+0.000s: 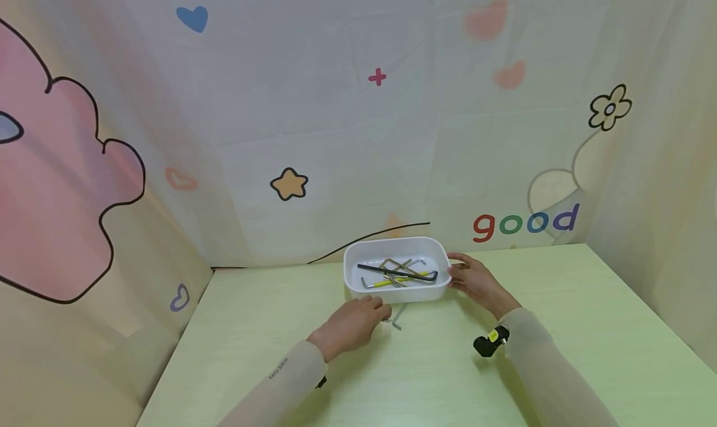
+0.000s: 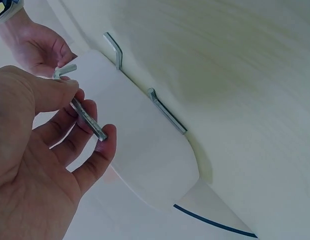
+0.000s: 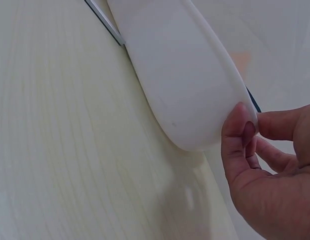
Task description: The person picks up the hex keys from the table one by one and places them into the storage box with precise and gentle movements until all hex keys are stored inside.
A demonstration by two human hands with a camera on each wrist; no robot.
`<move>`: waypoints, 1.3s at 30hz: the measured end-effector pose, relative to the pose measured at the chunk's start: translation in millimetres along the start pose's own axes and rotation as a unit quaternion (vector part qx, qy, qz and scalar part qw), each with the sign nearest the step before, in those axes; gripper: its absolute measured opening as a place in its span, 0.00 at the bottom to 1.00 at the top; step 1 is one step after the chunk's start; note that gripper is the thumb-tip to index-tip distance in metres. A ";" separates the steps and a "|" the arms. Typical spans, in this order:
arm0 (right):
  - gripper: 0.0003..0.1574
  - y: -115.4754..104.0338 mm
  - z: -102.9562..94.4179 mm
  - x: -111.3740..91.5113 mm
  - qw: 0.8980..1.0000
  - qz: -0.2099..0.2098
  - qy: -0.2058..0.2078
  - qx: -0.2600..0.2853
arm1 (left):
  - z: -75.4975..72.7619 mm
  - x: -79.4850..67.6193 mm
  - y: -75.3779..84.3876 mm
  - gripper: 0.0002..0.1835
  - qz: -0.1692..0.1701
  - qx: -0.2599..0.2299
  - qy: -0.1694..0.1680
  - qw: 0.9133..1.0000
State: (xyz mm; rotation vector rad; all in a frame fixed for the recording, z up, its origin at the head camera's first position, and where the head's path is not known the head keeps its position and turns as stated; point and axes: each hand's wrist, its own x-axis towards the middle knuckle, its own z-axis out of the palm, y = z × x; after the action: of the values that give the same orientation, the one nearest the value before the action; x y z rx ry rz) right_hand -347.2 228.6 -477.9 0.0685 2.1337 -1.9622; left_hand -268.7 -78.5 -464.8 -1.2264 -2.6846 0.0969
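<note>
My left hand [image 1: 351,323] pinches a silver hex key [image 2: 89,120] between thumb and fingers, just in front of a white plastic tub [image 1: 399,295]. At the tub's right end, my right hand [image 1: 477,284] grips the rim, thumb and fingers on either side of the wall, as the right wrist view shows. Inside lie a black hex key [image 1: 394,271], a yellow-sleeved hex key [image 1: 400,280] and several metal ones, crossing each other. On the table, two silver hex keys, one bent-ended [image 2: 115,50] and one [image 2: 167,113] beside it, lie against the tub's front side.
The pale green table [image 1: 263,346] ends at a printed curtain [image 1: 325,116] right behind the tub. More curtain hangs along the left and right sides. A black wrist device [image 1: 490,342] sits on the right sleeve.
</note>
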 end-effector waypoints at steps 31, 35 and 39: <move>0.34 -1.1 1.0 1.9 1.000 0.006 0.008 0.000 | -17.4 6.6 -12.6 0.18 0.000 0.025 0.032 0.999; 0.34 -1.4 1.1 2.2 1.000 0.011 0.009 0.003 | -20.6 8.5 -14.4 0.19 -0.001 0.029 0.029 0.999; 0.34 -1.7 1.4 1.6 1.000 0.007 0.006 0.006 | -25.2 10.2 -16.1 0.19 0.001 0.048 0.032 0.998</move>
State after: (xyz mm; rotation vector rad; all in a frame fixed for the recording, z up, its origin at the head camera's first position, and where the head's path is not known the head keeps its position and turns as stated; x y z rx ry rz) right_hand -348.9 226.9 -476.7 0.0954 2.1239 -1.9711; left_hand -282.2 -81.8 -436.5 -1.1826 -2.5921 0.1820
